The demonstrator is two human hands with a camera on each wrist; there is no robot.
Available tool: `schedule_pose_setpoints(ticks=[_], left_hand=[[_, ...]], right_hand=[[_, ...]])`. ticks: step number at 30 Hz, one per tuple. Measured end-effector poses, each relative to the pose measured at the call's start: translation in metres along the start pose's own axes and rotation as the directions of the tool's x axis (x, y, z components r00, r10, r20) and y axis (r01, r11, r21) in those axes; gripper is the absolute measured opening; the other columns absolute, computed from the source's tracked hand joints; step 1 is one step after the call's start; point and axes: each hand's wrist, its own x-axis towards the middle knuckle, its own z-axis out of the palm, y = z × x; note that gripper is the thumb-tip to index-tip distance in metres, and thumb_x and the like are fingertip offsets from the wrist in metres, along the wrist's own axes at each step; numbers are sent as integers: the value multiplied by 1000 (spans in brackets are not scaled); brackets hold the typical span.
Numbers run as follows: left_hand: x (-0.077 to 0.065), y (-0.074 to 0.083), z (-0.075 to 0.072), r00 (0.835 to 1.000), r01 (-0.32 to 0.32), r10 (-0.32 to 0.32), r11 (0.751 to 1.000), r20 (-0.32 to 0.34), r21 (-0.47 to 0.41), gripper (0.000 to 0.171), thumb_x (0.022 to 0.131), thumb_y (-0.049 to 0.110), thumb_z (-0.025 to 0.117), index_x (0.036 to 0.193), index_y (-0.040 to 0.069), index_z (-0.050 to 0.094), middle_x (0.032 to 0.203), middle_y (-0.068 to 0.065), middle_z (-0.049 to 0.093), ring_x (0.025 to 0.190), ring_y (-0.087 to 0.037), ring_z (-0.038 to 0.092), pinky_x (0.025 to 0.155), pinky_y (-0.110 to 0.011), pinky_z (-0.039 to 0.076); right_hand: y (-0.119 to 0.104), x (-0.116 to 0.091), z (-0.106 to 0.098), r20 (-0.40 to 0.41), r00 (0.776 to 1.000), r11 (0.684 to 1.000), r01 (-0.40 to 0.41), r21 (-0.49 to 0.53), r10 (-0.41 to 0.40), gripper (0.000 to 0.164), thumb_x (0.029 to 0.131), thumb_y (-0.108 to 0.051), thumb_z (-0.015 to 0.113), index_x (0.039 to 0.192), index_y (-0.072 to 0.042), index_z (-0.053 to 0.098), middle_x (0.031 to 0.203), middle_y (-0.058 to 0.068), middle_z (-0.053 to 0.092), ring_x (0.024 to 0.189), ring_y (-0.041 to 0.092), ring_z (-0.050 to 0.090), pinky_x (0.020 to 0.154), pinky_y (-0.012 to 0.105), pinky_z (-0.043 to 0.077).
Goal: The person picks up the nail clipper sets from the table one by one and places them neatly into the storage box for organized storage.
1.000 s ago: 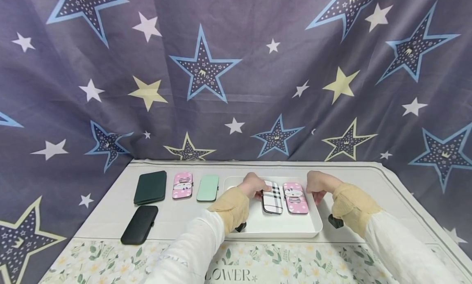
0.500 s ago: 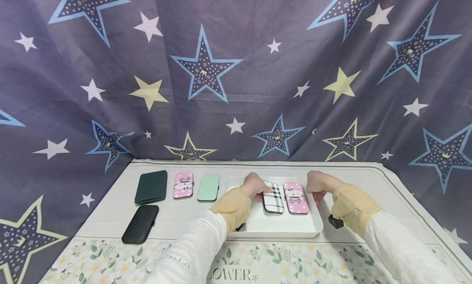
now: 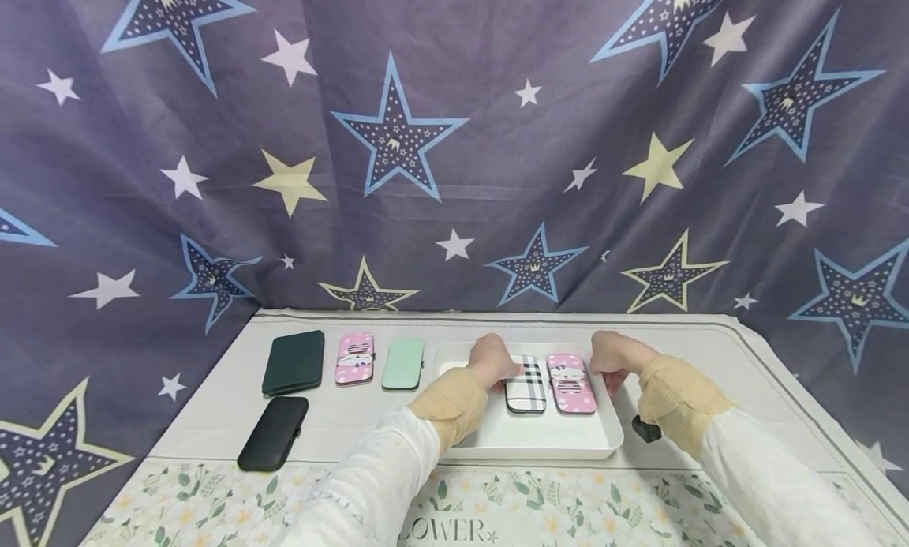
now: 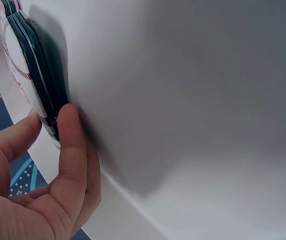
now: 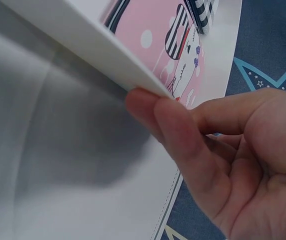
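Note:
My left hand (image 3: 492,363) pinches a white, black-striped plaid case (image 3: 525,391) between thumb and fingers, inside a shallow white tray (image 3: 525,452). In the left wrist view, the thumb lies on the patterned face of the plaid case (image 4: 30,82), and the fingers are at its dark side edge. To its right in the tray lies a pink case (image 3: 571,385) with white dots and a cartoon animal. The right hand (image 3: 616,361) pinches the tray's right rim; in the right wrist view, thumb and fingers are on either side of that rim (image 5: 128,65).
Left of the tray, a mint green case (image 3: 402,364), another pink cartoon case (image 3: 354,359), a dark green case (image 3: 293,363) and a black case (image 3: 273,434) lie on the pale, flower-printed table cover (image 3: 213,500). A star-patterned curtain (image 3: 426,215) rises behind the table.
The plaid case sits slightly lower and flatter in the tray, with the left hand still on it. The right hand stays at the rim. The head view has shifted slightly.

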Motion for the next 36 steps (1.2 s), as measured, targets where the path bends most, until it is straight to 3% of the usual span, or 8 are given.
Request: schedule_pose_setpoints(ticks=[5, 12, 18, 23, 27, 32, 36], left_hand=[[0, 0, -6, 999, 7, -7, 1000, 50, 8, 40, 76, 23, 79, 95, -8, 62, 75, -21, 64, 52, -22, 67, 38, -24, 50], [-4, 0, -30, 973, 60, -56, 998, 224, -14, 40, 85, 31, 68, 101, -4, 60, 77, -14, 61, 66, -26, 70, 60, -34, 59], [-19, 0, -44, 960, 6, -4, 1000, 282, -7, 49, 85, 37, 67, 111, -3, 57, 84, -12, 60, 72, -29, 67, 62, -36, 58], [-34, -6, -51, 952, -83, 87, 996, 293, -25, 67, 84, 46, 66, 125, -5, 50, 109, -15, 58, 87, -26, 58, 65, -38, 56], [-44, -11, -58, 953, -131, 136, 991, 272, -35, 83, 83, 52, 64, 139, -3, 38, 134, -20, 49, 108, -30, 56, 77, -43, 55], [-56, -13, -72, 956, -205, 208, 978, 209, -33, 96, 80, 58, 64, 146, -1, 27, 140, -23, 44, 126, -35, 47, 101, -44, 44], [-68, -14, -84, 947, -277, 279, 960, 159, -36, 100, 78, 60, 65, 147, -1, 24, 145, -22, 39, 132, -35, 39, 107, -45, 37]], right_hand=[[1, 1, 0, 4, 1000, 1000, 9, 4, -9, 13, 77, 9, 46, 89, 11, 51, 54, 11, 59, 40, 14, 59, 49, 28, 56], [-2, -3, -1, 8, 1000, 1000, 14, -3, -14, 10, 79, 8, 47, 88, 10, 51, 54, 11, 59, 41, 14, 60, 49, 27, 56], [-1, -1, -1, 2, 1000, 1000, 13, 5, -13, 13, 78, 10, 46, 89, 13, 51, 53, 12, 59, 40, 15, 60, 48, 28, 56], [0, 1, 1, -6, 1000, 1000, 9, 6, -9, 19, 78, 11, 46, 95, 16, 49, 53, 13, 58, 39, 15, 59, 48, 29, 56], [1, 3, 2, -20, 1000, 1000, 6, 14, -6, 22, 78, 11, 47, 99, 18, 49, 52, 12, 58, 39, 15, 59, 47, 29, 56], [0, 4, 3, -24, 1000, 1000, 2, 19, -1, 23, 78, 12, 45, 99, 19, 49, 49, 9, 55, 38, 16, 59, 47, 29, 56], [0, 4, 3, -26, 1000, 1000, -1, 7, 2, 20, 77, 11, 46, 95, 18, 50, 48, 9, 56, 39, 15, 59, 47, 29, 55]])
